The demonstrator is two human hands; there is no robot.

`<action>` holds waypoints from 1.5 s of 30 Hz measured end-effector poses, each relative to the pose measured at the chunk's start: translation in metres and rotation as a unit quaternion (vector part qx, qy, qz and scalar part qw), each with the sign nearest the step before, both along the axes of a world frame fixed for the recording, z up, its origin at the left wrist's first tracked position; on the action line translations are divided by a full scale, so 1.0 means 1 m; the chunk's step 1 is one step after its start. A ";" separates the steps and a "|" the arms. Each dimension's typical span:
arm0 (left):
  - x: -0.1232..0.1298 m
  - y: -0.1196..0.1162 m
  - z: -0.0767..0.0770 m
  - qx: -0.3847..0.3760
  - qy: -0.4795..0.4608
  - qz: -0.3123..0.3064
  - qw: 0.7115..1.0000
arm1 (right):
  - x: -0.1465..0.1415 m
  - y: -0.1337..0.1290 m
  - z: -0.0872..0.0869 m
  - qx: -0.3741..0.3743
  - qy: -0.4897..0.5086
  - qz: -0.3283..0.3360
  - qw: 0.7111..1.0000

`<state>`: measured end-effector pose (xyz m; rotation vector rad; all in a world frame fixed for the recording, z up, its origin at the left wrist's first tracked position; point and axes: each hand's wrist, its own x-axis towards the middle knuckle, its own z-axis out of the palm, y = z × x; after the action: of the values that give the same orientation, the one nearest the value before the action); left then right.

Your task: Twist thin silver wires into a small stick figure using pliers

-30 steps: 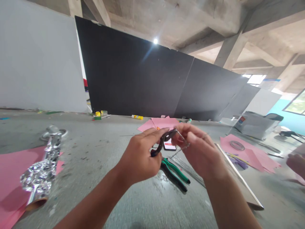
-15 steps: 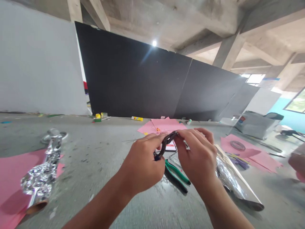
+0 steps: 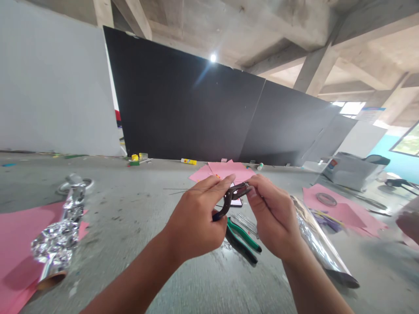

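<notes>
My left hand (image 3: 194,218) is closed around a pair of dark pliers (image 3: 225,203), whose jaws point right. My right hand (image 3: 273,213) is pinched at the jaw tips, on what looks like a thin wire end; the fingers hide most of it. Thin wires (image 3: 178,190) stick out to the left behind my left hand. Below the hands, a second tool with green and black handles (image 3: 244,235) lies on the table, its head hidden by my left hand. Several loose wires (image 3: 245,221) lie beside it. A phone (image 3: 236,202) is partly hidden behind the pliers.
At left, a foil-wrapped tube (image 3: 55,244) rests on pink paper (image 3: 19,226). A foil roll (image 3: 324,244) lies right of my right arm. Beyond are more pink paper (image 3: 347,209), a tape ring (image 3: 326,199) and a yellow glue tube (image 3: 189,161) by the black board (image 3: 190,100).
My right hand has drawn slightly right and down, showing more of the plier jaws. My left index finger has straightened upward. The tool with green and black handles has stayed put.
</notes>
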<state>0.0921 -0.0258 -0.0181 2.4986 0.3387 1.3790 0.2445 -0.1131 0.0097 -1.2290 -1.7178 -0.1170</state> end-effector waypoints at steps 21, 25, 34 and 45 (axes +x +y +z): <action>0.003 0.001 0.000 -0.053 -0.004 -0.074 0.996 | 0.005 0.007 -0.003 0.046 -0.035 0.016 0.998; 0.003 0.000 -0.001 -0.074 -0.004 -0.093 0.993 | 0.005 0.006 -0.002 0.043 -0.026 0.028 0.998; 0.000 0.008 -0.005 0.010 -0.013 -0.092 0.996 | 0.007 0.003 -0.013 -0.023 0.141 0.113 0.983; -0.009 0.015 0.000 0.111 -0.005 -0.070 0.991 | 0.005 0.001 -0.009 -0.129 0.286 0.243 0.918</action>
<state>0.0836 -0.0109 -0.0181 2.6309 0.0064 1.4425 0.2496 -0.1117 0.0005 -0.8579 -1.4808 0.7208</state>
